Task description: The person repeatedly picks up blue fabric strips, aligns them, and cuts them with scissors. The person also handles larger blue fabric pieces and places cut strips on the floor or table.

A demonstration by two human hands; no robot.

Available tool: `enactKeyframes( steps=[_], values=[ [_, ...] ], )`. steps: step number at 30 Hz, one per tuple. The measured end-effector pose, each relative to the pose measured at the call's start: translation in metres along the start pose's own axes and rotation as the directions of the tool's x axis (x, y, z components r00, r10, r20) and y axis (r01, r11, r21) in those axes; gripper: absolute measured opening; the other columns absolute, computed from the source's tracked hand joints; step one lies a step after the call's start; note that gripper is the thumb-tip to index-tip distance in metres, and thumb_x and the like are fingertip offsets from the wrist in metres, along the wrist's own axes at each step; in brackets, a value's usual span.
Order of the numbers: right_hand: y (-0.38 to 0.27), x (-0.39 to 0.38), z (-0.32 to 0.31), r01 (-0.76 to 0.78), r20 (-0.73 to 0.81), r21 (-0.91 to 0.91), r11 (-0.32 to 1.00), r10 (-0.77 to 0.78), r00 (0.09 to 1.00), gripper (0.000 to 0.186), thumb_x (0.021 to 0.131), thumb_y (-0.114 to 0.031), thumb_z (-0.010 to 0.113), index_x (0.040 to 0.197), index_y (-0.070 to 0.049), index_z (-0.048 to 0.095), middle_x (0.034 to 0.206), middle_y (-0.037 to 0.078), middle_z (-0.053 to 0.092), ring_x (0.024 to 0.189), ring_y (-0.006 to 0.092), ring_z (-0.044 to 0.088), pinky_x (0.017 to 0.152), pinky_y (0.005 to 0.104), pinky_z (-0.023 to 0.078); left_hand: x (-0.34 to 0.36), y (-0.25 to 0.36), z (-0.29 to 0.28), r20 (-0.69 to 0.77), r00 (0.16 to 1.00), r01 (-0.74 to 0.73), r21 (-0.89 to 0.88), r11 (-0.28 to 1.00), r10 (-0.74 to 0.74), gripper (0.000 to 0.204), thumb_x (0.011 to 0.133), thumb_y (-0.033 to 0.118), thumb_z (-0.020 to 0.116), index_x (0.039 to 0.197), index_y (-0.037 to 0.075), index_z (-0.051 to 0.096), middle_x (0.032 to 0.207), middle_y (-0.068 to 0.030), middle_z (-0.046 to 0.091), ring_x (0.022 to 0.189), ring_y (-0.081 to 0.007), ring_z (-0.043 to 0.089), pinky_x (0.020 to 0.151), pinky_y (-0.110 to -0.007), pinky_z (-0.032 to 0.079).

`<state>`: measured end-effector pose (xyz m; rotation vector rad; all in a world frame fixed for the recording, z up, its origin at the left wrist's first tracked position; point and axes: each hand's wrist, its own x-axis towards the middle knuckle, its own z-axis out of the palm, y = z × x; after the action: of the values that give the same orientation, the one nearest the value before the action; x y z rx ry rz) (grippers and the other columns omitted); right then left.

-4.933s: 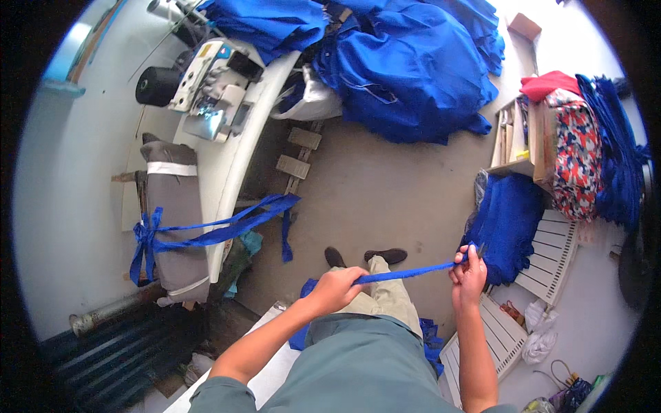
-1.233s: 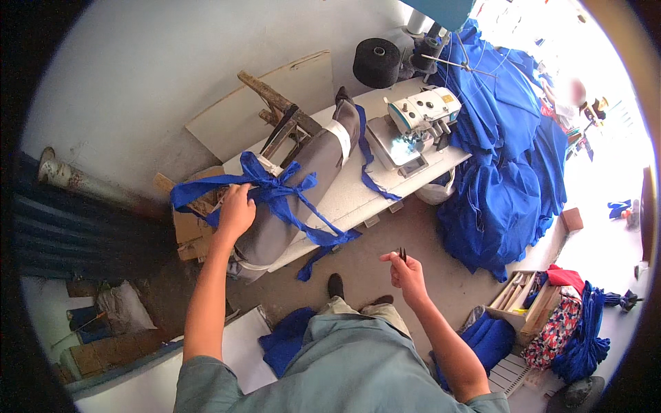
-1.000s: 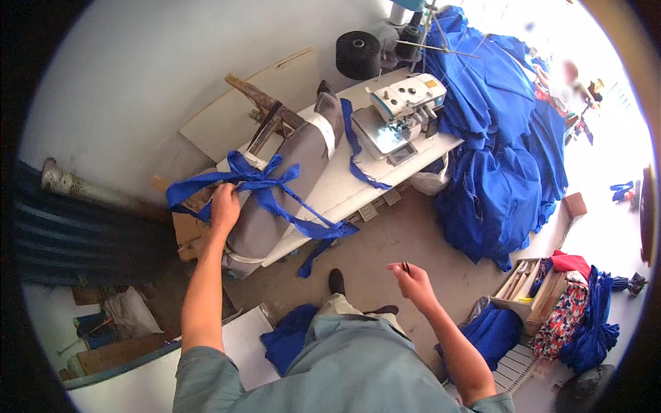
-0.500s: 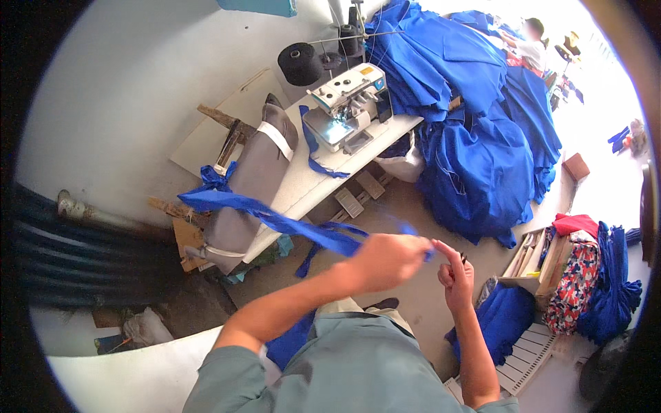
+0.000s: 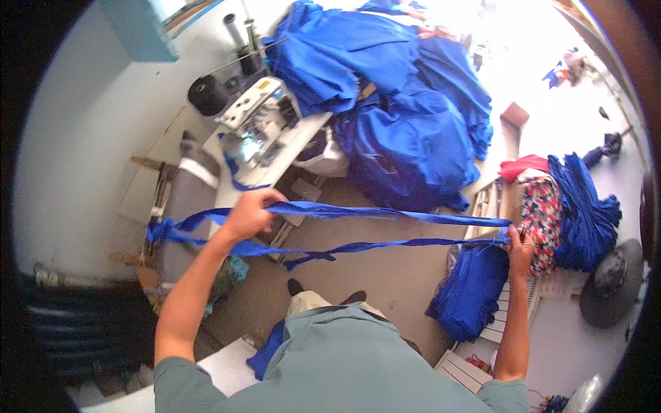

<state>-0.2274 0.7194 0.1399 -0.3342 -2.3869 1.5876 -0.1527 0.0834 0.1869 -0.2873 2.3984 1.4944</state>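
Long blue fabric strips [image 5: 392,215] stretch across in front of me as two strands. At the left they meet a bunched knot beside a grey padded board at the table's end. My left hand [image 5: 248,219] is closed around the strips near that knot, its fingertips partly hidden. Far to the right, my right hand [image 5: 520,251] pinches the strips where both strands come together. A loose tail hangs from the lower strand near the middle.
A sewing machine [image 5: 258,117] with its lamp lit stands on a white table [image 5: 310,131]. Piled blue fabric [image 5: 413,138] lies beyond it. At the right are a bundle of blue fabric [image 5: 468,292], patterned cloth [image 5: 538,220] and a dark hat [image 5: 613,283].
My hands have moved from close together to wide apart, left hand leftward, right hand rightward, drawing the strips out between them. My view has shifted to the right.
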Motion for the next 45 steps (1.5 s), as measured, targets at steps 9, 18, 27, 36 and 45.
enactKeyframes(
  steps=[9,18,27,36,45],
  values=[
    [0.082,0.001,-0.026,-0.155,-0.291,-0.120,0.981,0.115,0.950,0.030,0.095,-0.023,0.065,0.073,-0.004,0.069,0.060,-0.001,0.060,0.050,0.0077,0.049,0.051,0.0262,0.038,0.022,-0.020,-0.077,-0.605,0.665,-0.196,0.423,0.884,0.437,0.034,0.073,-0.009,0.056,0.101,0.003,0.069,0.093,-0.0136,0.073,0.090,-0.0275,0.070,0.082,-0.035,0.053],
    [-0.053,-0.075,0.127,0.026,0.311,0.073,0.997,-0.047,0.949,0.033,0.093,-0.018,0.070,0.122,-0.002,0.071,0.111,0.007,0.074,0.095,0.0124,0.067,0.087,0.0286,0.053,0.021,0.084,0.061,-0.071,0.852,-0.479,0.292,0.828,0.518,0.046,0.070,-0.005,0.058,0.115,0.001,0.062,0.091,-0.0206,0.071,0.078,-0.0278,0.069,0.074,-0.037,0.054],
    [-0.152,-0.138,0.219,0.291,0.515,0.113,0.950,-0.306,0.800,0.057,0.084,-0.029,0.084,0.129,-0.001,0.063,0.112,0.012,0.071,0.103,0.0135,0.065,0.083,0.0305,0.056,0.048,0.099,0.102,0.374,0.720,-0.685,0.246,0.686,0.585,0.061,0.079,0.010,0.074,0.133,0.006,0.045,0.092,-0.0244,0.070,0.089,-0.0440,0.069,0.075,-0.051,0.054],
    [-0.154,-0.141,0.209,0.233,0.509,-0.060,0.971,-0.171,0.844,0.024,0.085,-0.021,0.081,0.096,-0.001,0.072,0.069,0.005,0.066,0.062,0.0064,0.054,0.054,0.0278,0.046,0.066,0.105,0.081,0.481,0.608,-0.725,0.011,0.689,0.632,0.063,0.079,0.002,0.072,0.137,0.004,0.049,0.100,-0.0211,0.070,0.093,-0.0328,0.072,0.080,-0.041,0.056],
    [-0.202,-0.093,0.091,0.221,-0.020,-0.157,0.963,-0.227,0.974,0.009,0.088,-0.009,0.075,0.088,-0.001,0.071,0.073,-0.005,0.063,0.067,0.0020,0.053,0.057,0.0211,0.042,0.138,0.085,0.054,0.491,0.701,-0.399,-0.332,0.855,0.518,0.021,0.091,0.007,0.069,0.110,0.000,0.067,0.092,-0.0024,0.068,0.082,-0.0081,0.062,0.076,-0.025,0.051]
  ],
)
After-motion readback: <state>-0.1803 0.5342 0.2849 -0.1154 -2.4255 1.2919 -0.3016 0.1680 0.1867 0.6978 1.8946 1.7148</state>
